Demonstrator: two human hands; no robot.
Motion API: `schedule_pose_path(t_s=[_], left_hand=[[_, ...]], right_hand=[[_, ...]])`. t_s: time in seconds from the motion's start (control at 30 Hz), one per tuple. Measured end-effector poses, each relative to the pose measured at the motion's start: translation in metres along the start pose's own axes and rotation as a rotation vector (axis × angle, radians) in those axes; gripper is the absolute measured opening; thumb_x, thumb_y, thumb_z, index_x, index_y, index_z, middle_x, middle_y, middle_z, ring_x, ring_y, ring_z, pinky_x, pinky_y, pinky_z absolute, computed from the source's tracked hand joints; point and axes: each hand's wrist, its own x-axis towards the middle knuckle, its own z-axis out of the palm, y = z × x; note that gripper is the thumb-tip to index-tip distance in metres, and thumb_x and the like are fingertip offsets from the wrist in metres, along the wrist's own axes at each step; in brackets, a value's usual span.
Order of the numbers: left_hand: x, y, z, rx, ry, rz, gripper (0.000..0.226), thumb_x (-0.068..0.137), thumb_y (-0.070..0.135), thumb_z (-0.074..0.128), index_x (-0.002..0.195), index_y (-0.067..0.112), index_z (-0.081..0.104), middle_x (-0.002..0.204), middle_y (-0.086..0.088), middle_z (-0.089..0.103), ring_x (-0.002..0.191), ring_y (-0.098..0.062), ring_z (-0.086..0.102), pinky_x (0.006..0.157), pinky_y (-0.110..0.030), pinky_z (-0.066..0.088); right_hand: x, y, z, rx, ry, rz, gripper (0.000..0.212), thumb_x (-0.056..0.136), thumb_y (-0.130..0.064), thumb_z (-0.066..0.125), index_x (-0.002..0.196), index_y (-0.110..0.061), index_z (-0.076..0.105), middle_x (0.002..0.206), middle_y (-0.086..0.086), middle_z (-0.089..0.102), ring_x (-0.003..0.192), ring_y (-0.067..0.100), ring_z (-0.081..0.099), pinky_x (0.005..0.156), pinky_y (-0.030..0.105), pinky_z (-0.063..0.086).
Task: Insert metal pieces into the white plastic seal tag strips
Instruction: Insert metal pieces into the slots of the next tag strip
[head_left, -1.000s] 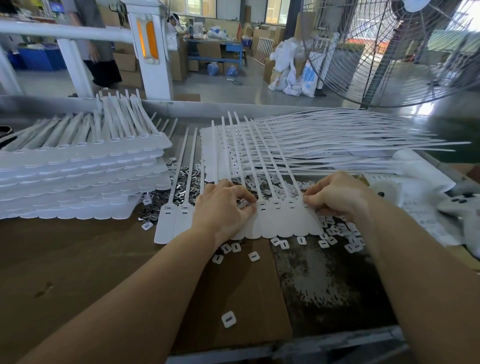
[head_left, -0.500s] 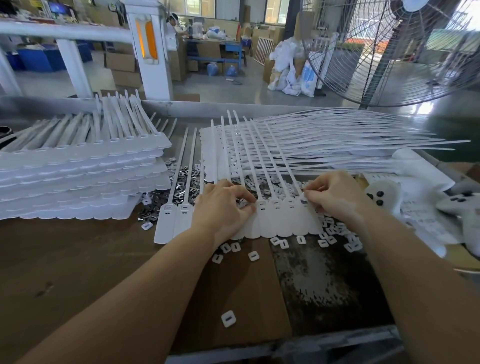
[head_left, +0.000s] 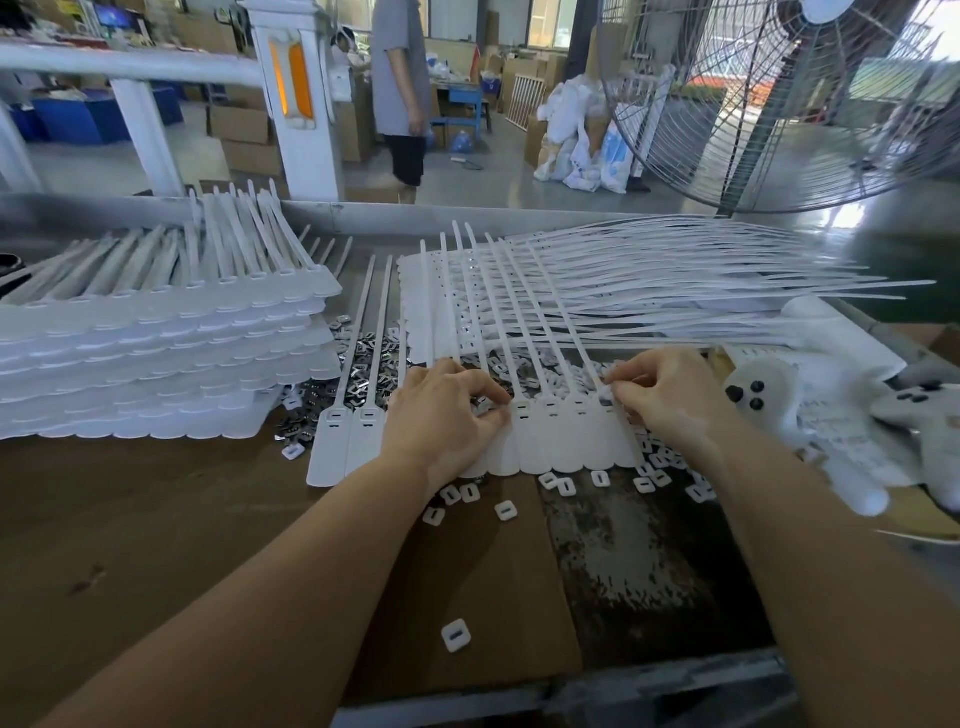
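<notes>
A joined row of white seal tag strips lies flat in front of me, tails pointing away. My left hand rests on the row's left part, fingers curled, fingertips pinching something small and grey at a tag's slot. My right hand has its fingertips curled together at the slot of the rightmost tag; what it pinches is hidden. A heap of shiny metal pieces lies behind the row, between the strips. Small white square caps are scattered in front of the tags.
A tall stack of tag sheets stands at the left. Another pile of strips fans out at the back right. Grey gloves and paper lie at the right. A large fan and a standing person are beyond the table.
Both hands stay at the tag slots with only slight finger shifts. A person has walked into view behind the table. The gloves at the right appear more exposed.
</notes>
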Motion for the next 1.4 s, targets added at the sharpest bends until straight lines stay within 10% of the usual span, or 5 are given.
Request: schedule_pose_path(t_s=[0.43, 0.67, 0.83, 1.4], left_hand=[[0.0, -0.001, 0.0, -0.018, 0.005, -0.009, 0.013, 0.087, 0.048, 0.056, 0.097, 0.042, 0.061, 0.105, 0.01, 0.046, 0.115, -0.02, 0.037, 0.1, -0.034, 0.03], [0.0, 0.0, 0.0, -0.006, 0.006, -0.006, 0.015, 0.087, 0.048, 0.056, 0.098, 0.041, 0.062, 0.108, 0.008, 0.048, 0.114, -0.019, 0.037, 0.098, -0.033, 0.029], [0.0, -0.001, 0.0, -0.005, 0.007, 0.0, 0.014, 0.087, 0.048, 0.055, 0.097, 0.042, 0.061, 0.101, 0.011, 0.042, 0.114, -0.02, 0.037, 0.1, -0.034, 0.03], [0.0, -0.001, 0.0, -0.002, 0.016, -0.003, 0.017, 0.087, 0.047, 0.056, 0.1, 0.041, 0.063, 0.111, 0.008, 0.049, 0.116, -0.02, 0.037, 0.097, -0.032, 0.028]], right_hand=[[-0.002, 0.002, 0.002, 0.185, 0.0, 0.188, 0.018, 0.079, -0.003, 0.063, 0.066, -0.015, 0.068, 0.06, 0.009, 0.062, 0.055, 0.02, 0.054, 0.055, 0.031, 0.049], [0.004, -0.001, 0.005, 0.237, 0.01, 0.307, 0.019, 0.077, -0.002, 0.063, 0.087, 0.014, 0.064, 0.065, 0.014, 0.053, 0.06, 0.021, 0.046, 0.057, 0.03, 0.037], [0.001, -0.007, 0.003, 0.21, -0.034, 0.346, 0.002, 0.073, -0.002, 0.06, 0.073, -0.004, 0.061, 0.064, 0.011, 0.045, 0.05, 0.017, 0.036, 0.049, 0.027, 0.029], [0.008, -0.008, 0.003, 0.208, -0.01, 0.369, 0.029, 0.07, 0.006, 0.071, 0.096, 0.017, 0.063, 0.084, 0.027, 0.068, 0.067, 0.027, 0.062, 0.078, 0.05, 0.055]])
